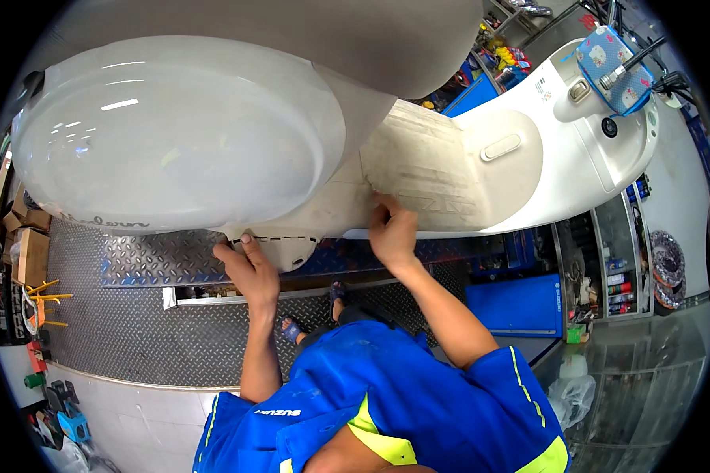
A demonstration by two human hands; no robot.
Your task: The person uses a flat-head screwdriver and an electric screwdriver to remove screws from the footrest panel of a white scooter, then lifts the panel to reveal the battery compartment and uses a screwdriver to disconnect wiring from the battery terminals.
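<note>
A cream scooter stands across my view, its glossy side panel [181,134] at the left and its ribbed footboard [430,158] in the middle. My left hand [251,268] grips the left end of a small beige lower cover [280,251], thumb on top. Dark slots run along that cover's upper edge. My right hand [393,232] is closed, with its fingertips at the near rear corner of the footboard. Whatever those fingertips may hold is hidden beneath them.
Overhead hangs the scooter's grey-brown seat [355,31]. A patterned metal platform [158,256] lies below the scooter. To the right are a blue cabinet [517,306] and shelves of spray cans [619,292]. Cardboard boxes [33,256] are stacked at the left.
</note>
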